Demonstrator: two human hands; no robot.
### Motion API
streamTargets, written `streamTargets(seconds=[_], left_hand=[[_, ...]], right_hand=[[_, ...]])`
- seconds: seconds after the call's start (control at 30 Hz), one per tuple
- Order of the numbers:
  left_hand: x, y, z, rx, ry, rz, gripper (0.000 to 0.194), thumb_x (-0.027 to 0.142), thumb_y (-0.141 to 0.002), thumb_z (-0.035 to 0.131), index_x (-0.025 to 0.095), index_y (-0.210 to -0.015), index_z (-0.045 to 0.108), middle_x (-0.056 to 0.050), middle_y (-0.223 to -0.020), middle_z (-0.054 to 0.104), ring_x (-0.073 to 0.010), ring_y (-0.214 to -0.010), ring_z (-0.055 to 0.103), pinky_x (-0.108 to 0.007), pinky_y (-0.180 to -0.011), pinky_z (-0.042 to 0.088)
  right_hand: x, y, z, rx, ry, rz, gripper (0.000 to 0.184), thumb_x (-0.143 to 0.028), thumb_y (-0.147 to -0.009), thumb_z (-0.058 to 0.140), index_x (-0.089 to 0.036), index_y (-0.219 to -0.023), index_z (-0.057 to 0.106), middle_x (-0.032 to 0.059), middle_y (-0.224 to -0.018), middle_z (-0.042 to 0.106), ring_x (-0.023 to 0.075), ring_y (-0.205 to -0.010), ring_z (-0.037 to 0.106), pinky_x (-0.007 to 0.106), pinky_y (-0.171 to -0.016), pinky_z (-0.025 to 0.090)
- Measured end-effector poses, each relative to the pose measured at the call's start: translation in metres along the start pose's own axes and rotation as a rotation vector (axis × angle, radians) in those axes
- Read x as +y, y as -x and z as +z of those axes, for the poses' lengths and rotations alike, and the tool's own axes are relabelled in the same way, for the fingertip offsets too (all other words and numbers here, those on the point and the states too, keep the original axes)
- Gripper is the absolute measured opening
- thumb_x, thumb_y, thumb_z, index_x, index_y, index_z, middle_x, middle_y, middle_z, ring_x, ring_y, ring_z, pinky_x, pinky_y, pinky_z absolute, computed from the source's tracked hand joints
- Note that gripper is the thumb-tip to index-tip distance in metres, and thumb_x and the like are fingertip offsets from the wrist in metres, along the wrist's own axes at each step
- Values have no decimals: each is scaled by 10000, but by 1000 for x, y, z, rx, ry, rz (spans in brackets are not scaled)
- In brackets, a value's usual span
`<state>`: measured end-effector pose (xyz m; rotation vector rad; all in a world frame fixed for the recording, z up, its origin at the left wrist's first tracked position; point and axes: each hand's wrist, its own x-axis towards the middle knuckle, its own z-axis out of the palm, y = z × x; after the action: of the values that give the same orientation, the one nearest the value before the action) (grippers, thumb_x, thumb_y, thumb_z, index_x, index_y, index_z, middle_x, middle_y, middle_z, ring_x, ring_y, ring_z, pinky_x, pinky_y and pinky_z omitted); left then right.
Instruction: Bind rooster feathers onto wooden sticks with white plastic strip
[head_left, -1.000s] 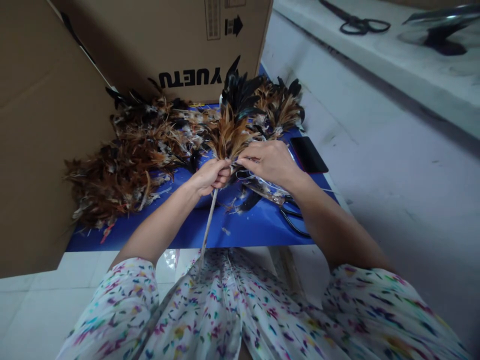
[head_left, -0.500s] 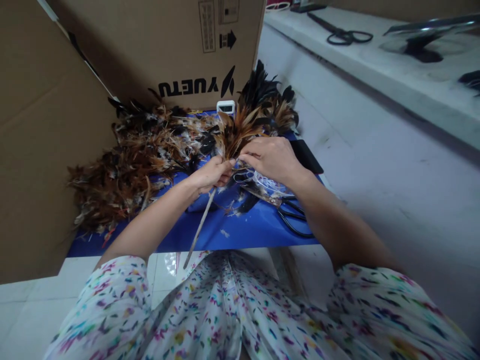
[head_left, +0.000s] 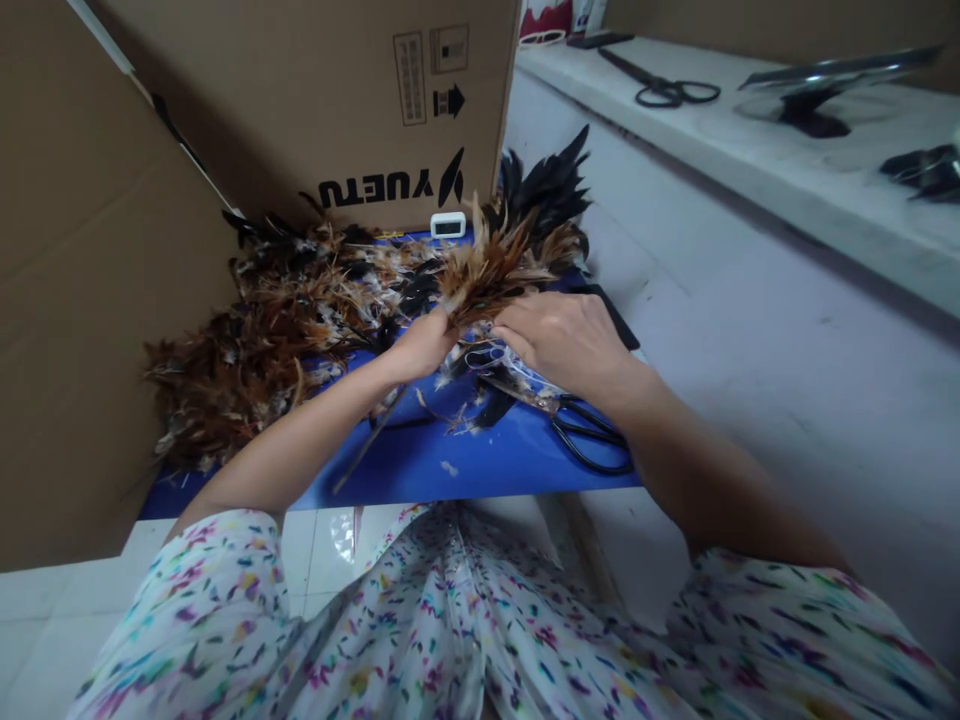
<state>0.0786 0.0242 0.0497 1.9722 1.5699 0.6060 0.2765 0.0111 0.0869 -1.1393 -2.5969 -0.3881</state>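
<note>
My left hand is closed around a feather duster, where brown feathers fan out from a thin stick. The stick slants down from my fist toward the table's front edge. My right hand is at the right side of the feathers with its fingers curled together; what they pinch is hidden. White string lies loose below it. Black-handled scissors rest beside the string, their blades among feather scraps. Left of my hands spreads a big pile of brown and black feathers.
The blue tabletop meets tall cardboard box walls at the back and left. A small white digital timer stands behind the feathers. Black feathers lie at the back right. On the right ledge sits another pair of scissors.
The duster has turned, its stick's lower end swinging left and its feathers leaning right. My right hand has shifted slightly right and down.
</note>
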Motion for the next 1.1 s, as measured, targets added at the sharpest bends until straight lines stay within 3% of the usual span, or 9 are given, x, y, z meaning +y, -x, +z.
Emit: streamTargets(seconds=[0.07,0.13,0.4,0.57,0.7,0.8,0.9,1.0,1.1], left_hand=[[1,1,-3,32,-207,-23,260,265,-931,452,94,-1109,534,-174,-999,704,-258,-959,682,-341,-841,503],[3,3,-4,20,-355,-68,293,252,-949,384,69,-1133,520,-220,-1016,709,-296,-983,696,-364,-827,513],[19,21,-13,10,-855,-58,354,71,-943,224,68,-1191,477,-212,-982,698,-290,-933,731,-381,-761,557],[18,24,-28,102,-1099,21,382,89,-961,185,73,-1146,518,-205,-959,666,-285,-923,721,-341,-700,561],[16,30,-46,110,-1267,180,424,31,-925,178,70,-1150,536,-212,-927,648,-297,-863,701,-322,-608,518],[24,39,-61,45,-1335,312,426,1,-896,207,90,-1113,562,-180,-861,631,-286,-819,675,-311,-583,470],[39,49,-74,-49,-1325,399,405,25,-899,237,115,-1083,586,-157,-819,612,-261,-771,638,-310,-569,418],[55,57,-87,-123,-1222,406,397,62,-915,230,144,-1020,605,-131,-773,586,-237,-718,594,-330,-585,398],[63,60,-100,-175,-1107,425,344,137,-935,266,170,-990,604,-106,-740,562,-231,-720,576,-359,-639,421]], right_hand=[[-5,8,-12,4,28,-34,283,-248,-982,440,-152,-890,690,88,-874,703,183,-750,588,319,-600,247],[-10,14,-23,19,65,-81,283,-202,-976,424,-151,-850,672,81,-822,679,171,-714,562,316,-590,234],[-17,24,-58,81,207,-274,304,-92,-944,394,-166,-738,606,59,-672,573,164,-643,469,316,-560,179],[-12,28,-74,125,272,-320,315,-67,-940,374,-171,-743,598,51,-652,545,160,-628,445,324,-561,178],[-5,28,-87,200,323,-324,332,-71,-946,354,-177,-725,577,37,-642,530,142,-607,420,324,-550,165],[4,23,-98,307,394,-326,384,-74,-965,286,-184,-700,540,27,-627,499,130,-588,379,308,-526,151],[21,11,-105,294,393,-229,430,-210,-1014,249,-201,-689,530,38,-657,494,130,-603,383,316,-523,168],[42,-6,-104,268,255,-180,438,-456,-1014,321,-257,-782,634,53,-749,575,171,-721,514,347,-571,223],[60,-25,-90,383,22,-211,404,-530,-991,395,-289,-887,702,47,-783,640,176,-772,581,361,-648,291]])
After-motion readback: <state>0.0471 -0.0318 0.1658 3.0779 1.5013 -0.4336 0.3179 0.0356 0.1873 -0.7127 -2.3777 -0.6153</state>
